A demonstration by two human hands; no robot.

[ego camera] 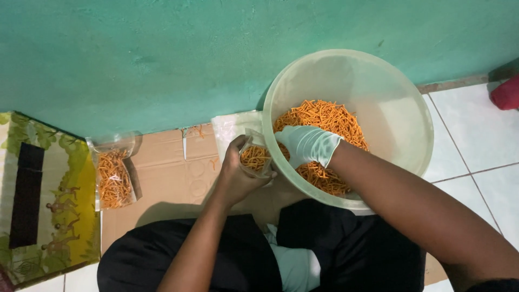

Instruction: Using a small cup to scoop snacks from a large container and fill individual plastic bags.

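Even, moderately bright overhead light; soft shadows under the arms; focus sharp centrally, slight stretching at frame edges.

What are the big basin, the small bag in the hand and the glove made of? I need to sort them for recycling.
Basin: seemingly translucent pale plastic, smooth; light shows through its wall.
Small bag: clear thin plastic film; the orange sticks inside show.
Glove on the right hand: thin, whitish, likely latex or plastic; wrinkled.

L grip (235,173) bare, curled closed; R grip (307,145) gloved, fingers bent.
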